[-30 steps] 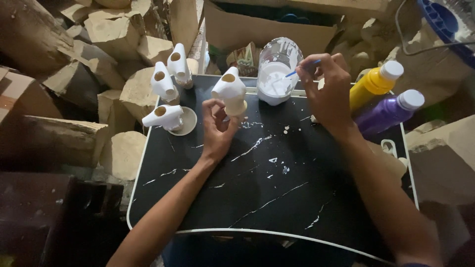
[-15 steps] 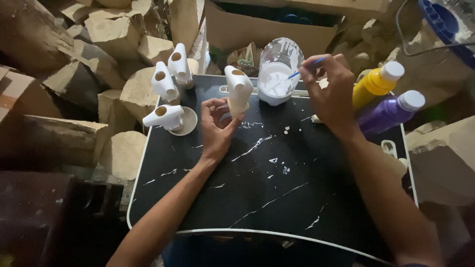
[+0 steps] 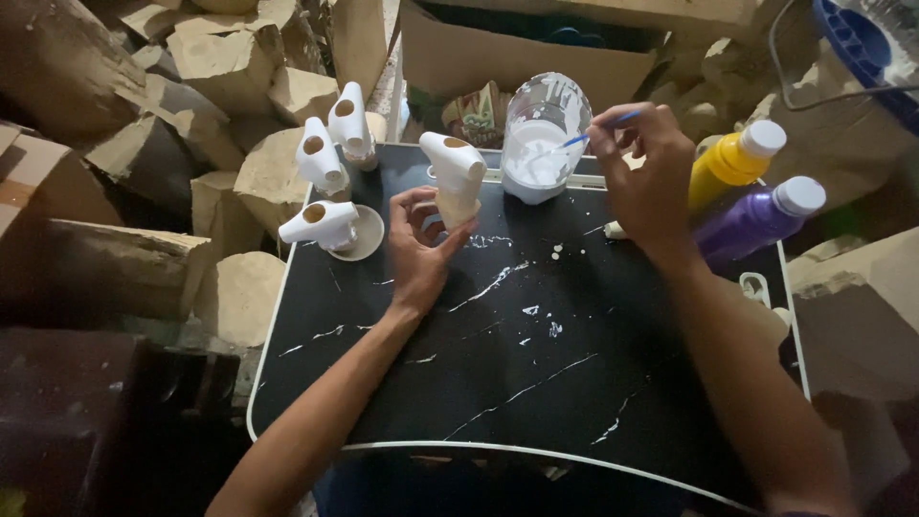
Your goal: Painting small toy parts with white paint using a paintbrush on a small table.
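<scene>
Figurine left of cup (bottles right), on table.

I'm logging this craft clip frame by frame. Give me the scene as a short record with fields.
left hand: holds a cream clay piece upright on the black tray table
right hand: dips a blue-handled brush into the white paint container
nearby: three white pieces; yellow bottle; purple bottle
</scene>
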